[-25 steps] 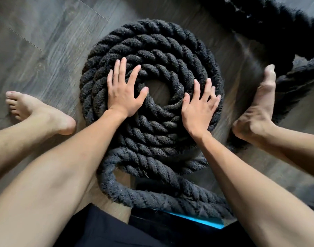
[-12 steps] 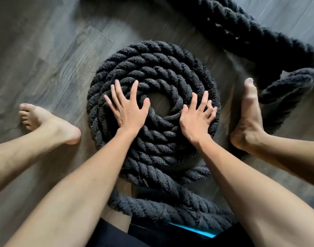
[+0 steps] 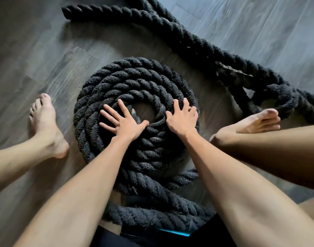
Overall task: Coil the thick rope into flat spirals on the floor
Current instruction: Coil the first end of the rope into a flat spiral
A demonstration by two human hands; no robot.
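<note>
The rope (image 3: 134, 72) coil lies under the flat, spread left hand (image 3: 123, 123), while the right hand (image 3: 182, 119), flat 1 second ago, now curls, seemingly hooking a turn to tighten the spiral.

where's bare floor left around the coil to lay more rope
Widest bare floor: far left, between the coil, the left foot and the rope end. Also top right beyond the loose rope. Crowded right, by the right foot.

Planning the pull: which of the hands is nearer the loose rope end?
Left. The left hand presses the coil's left side, below the loose rope end; the right hand grips its right side, farther off.
</note>
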